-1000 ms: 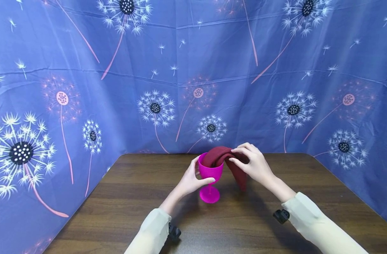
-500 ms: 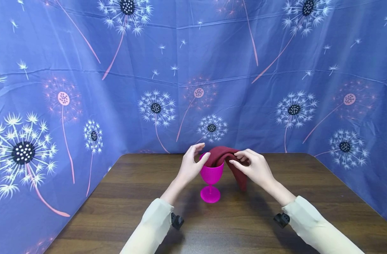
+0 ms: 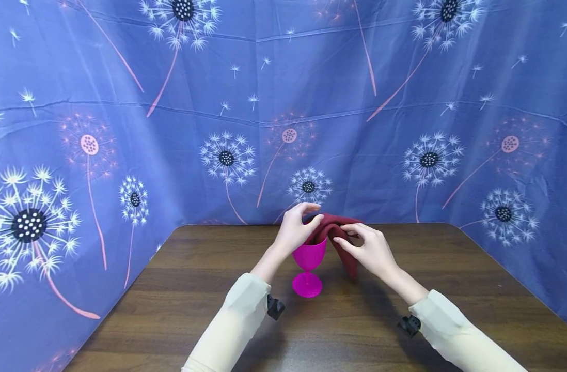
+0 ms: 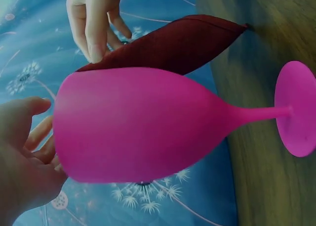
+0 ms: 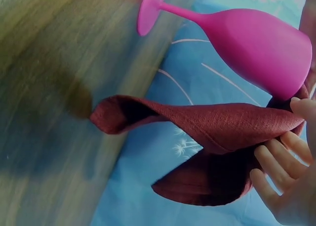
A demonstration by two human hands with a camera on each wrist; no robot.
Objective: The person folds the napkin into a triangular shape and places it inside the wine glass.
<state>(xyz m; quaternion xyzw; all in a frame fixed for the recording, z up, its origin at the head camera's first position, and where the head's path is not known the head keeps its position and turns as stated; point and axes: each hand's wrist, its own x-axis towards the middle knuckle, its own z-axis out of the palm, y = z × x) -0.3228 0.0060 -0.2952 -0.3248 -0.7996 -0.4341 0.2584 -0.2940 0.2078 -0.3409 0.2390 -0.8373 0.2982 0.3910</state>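
A bright pink goblet stands upright on the wooden table. A dark red cloth napkin is tucked into its bowl, arches over the right side of the rim and hangs down outside. My right hand pinches the napkin to the right of the goblet, thumb on one side and fingers on the other. My left hand hovers at the left of the rim, thumb and fingers apart over the mouth. In the left wrist view, the goblet's bowl partly hides that hand's fingertips; any contact with the napkin cannot be seen.
The brown wooden tabletop spreads around the goblet. Behind it and at both sides hangs a blue curtain with a dandelion pattern. Each sleeve cuff bears a small black camera, such as the left camera.
My left hand has let go of the goblet's bowl and risen to the right, over the rim beside the napkin. The right hand keeps its pinch; goblet and napkin stay nearly still.
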